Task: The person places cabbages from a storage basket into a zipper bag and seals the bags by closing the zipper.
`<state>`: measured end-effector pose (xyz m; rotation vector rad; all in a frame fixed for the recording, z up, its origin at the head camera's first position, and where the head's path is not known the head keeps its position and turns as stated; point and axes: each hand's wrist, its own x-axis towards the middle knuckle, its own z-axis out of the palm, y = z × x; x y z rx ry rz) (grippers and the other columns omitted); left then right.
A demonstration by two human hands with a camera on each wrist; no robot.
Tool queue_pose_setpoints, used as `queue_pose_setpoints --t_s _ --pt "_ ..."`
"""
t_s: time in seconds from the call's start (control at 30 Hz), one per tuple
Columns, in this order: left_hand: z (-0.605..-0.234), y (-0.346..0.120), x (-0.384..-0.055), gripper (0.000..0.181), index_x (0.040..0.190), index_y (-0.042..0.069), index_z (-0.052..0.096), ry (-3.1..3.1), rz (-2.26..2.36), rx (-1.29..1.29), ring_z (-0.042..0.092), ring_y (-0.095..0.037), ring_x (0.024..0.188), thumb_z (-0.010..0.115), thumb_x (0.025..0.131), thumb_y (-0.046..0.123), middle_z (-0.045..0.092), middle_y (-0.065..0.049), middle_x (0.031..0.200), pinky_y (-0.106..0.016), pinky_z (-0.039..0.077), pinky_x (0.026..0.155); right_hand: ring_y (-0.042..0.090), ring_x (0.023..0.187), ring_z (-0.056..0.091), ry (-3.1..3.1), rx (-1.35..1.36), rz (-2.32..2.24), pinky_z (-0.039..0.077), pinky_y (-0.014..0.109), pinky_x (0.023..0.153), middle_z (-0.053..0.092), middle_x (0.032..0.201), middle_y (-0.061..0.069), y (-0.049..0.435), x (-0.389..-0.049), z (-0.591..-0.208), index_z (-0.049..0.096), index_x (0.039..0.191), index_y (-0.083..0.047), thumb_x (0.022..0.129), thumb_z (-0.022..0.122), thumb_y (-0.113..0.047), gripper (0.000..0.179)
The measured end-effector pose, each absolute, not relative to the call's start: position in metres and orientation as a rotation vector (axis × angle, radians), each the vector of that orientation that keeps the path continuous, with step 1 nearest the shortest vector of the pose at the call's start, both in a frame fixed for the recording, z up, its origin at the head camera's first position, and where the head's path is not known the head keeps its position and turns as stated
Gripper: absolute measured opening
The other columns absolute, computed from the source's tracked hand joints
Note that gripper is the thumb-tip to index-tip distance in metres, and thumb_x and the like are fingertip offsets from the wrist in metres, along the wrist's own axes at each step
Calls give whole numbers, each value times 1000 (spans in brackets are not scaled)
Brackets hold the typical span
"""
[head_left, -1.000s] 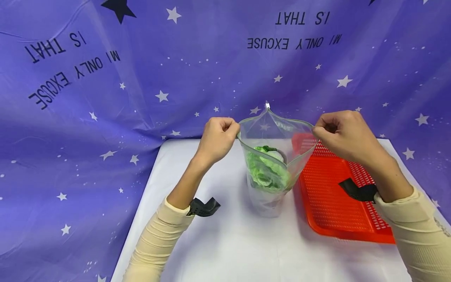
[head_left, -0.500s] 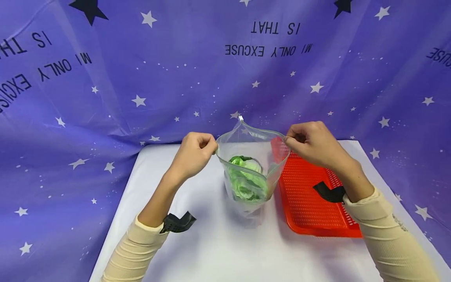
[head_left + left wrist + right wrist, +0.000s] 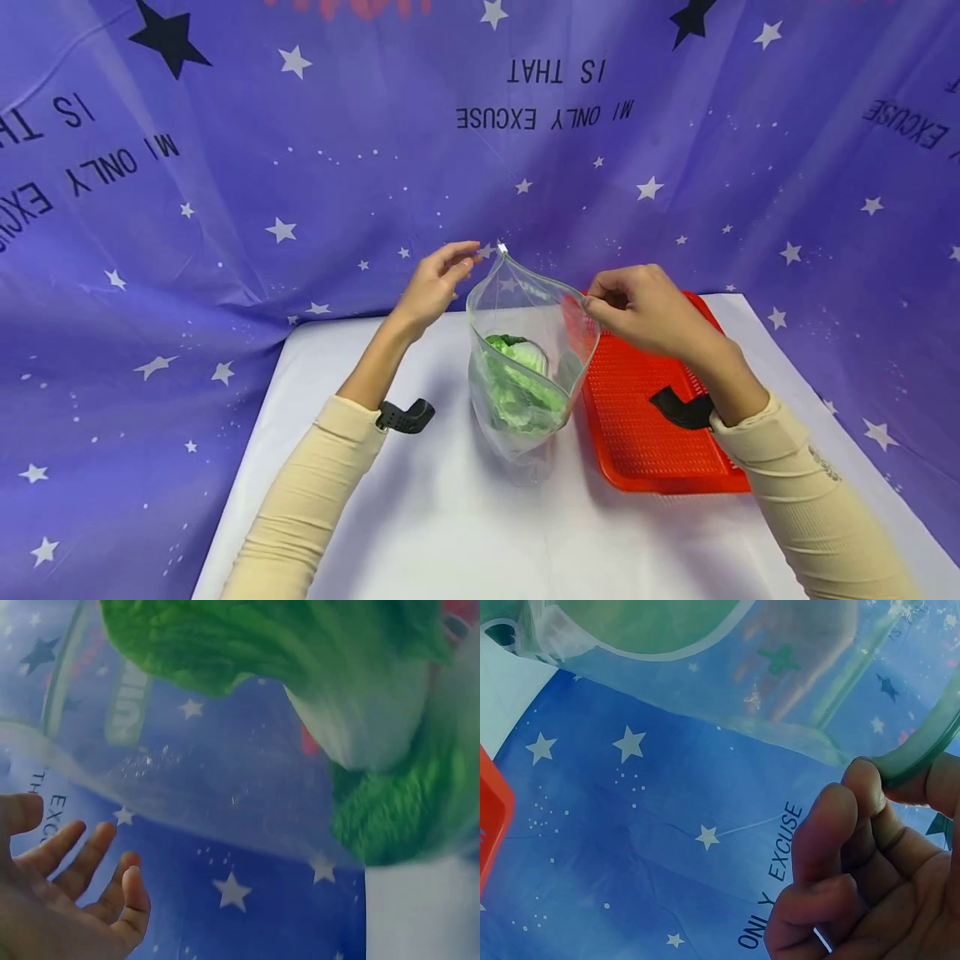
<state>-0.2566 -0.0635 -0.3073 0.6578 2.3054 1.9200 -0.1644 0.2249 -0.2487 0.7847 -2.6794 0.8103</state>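
A clear zip bag (image 3: 487,400) stands upright on the table, its mouth spread apart and a white slider (image 3: 502,249) at the far corner of the rim. Inside it sits a leafy green vegetable with a pale stalk, like a head of lettuce (image 3: 517,392); the left wrist view shows its leaves (image 3: 225,637) close up through the plastic. My right hand (image 3: 645,308) pinches the right side of the bag's rim between thumb and finger. Near the slider, my left hand (image 3: 438,283) is off the rim, fingers loosely extended and holding nothing.
A red plastic basket (image 3: 652,450) lies on the table just right of the bag, partly under my right forearm. White cloth covers the table (image 3: 420,517). Behind it hangs a purple star-patterned curtain (image 3: 375,150).
My left hand has let go of the bag's left rim and moved up toward the slider, its fingers straightening. The right hand keeps its pinch. The bag's mouth has narrowed, and the view has shifted.
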Motion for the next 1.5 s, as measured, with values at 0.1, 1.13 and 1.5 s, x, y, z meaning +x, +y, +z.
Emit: queue_pose_setpoints --t_s 0.1,1.13,1.5 --pt "-308 -51 -264 39 142 9 51 2230 1959 701 47 -18 128 45 105 20 56 -7 137 -49 40 94 9 52 37 -2705 804 834 31 27 52 44 57 -7 224 -167 -249 62 71 -15 90 57 -7 21" --pt "-314 -25 -268 17 106 -8 66 2258 2300 629 61 -18 86 58 98 4 67 -19 94 -30 49 84 32 79 49 -1681 744 861 37 26 72 58 93 26 141 -70 -320 59 103 14 89 61 -59 75" --pt "-317 -30 -268 16 105 -9 66 2216 2375 585 62 -17 83 57 98 2 68 -13 90 -29 51 81 30 68 47 -1496 682 939 38 25 74 52 71 18 119 -68 -336 53 76 7 83 79 -37 51"
